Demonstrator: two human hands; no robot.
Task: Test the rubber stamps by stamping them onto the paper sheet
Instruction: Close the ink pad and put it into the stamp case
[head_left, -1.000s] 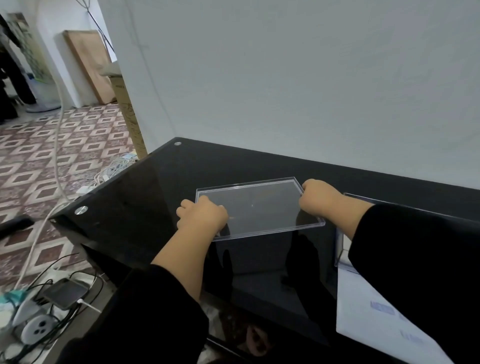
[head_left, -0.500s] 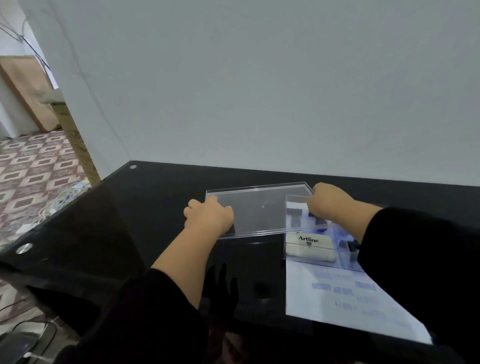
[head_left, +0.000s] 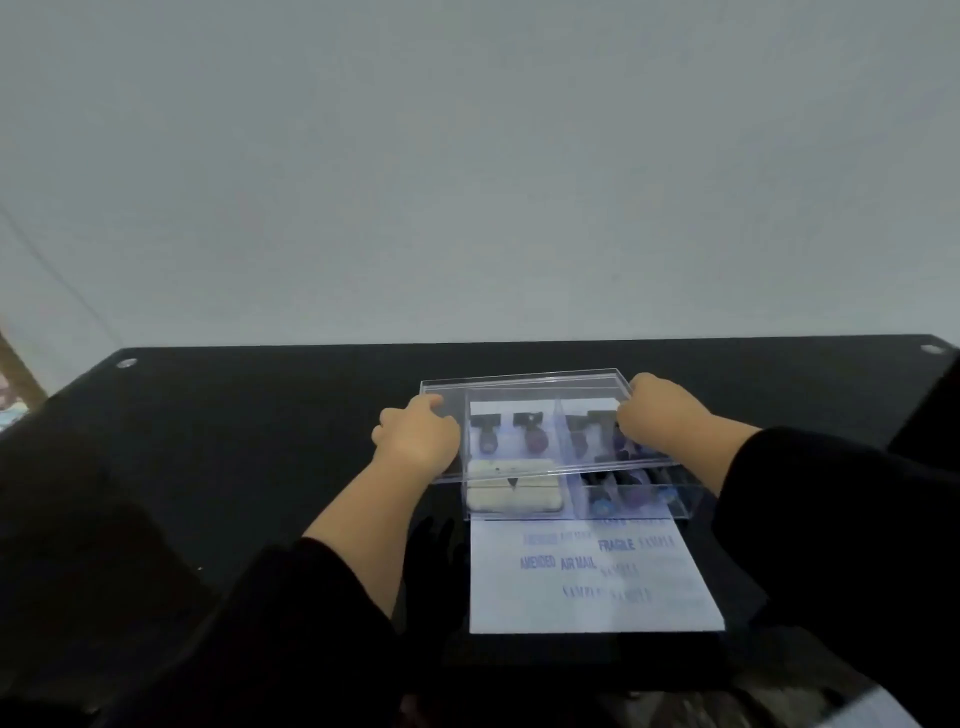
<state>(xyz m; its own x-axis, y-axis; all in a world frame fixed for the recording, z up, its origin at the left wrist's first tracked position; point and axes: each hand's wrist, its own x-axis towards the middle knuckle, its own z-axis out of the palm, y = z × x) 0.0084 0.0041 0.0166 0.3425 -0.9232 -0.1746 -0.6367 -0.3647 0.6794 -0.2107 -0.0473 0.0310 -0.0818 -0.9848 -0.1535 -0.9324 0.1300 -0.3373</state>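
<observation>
A clear plastic lid is held flat over a clear box, its long side running left to right across the black glass worktop. The lid sits shifted to the left and towards the wall, so the near strip of the box lies uncovered. The left hand grips the lid's left edge with its fingers curled over the rim. The right hand grips the right edge near the far corner, fingers curled round it too.

Inside the box the rubber stamps lie on their sides in compartments. In the back row, dark flat stamping ends point towards the wall and rounded handles point towards the person. More stamps lie in the near right compartment, blurred through the plastic. A white ink pad fills the near left compartment, long side left to right.

The paper sheet lies flat on the worktop touching the near side of the box, its far edge running along it. Blue prints on it read AMENDED, AIR MAIL, FRAGILE and several fainter SAMPLE marks, their lines running left to right and facing the person. Black sleeves cover both forearms. A plain pale wall rises behind the worktop.
</observation>
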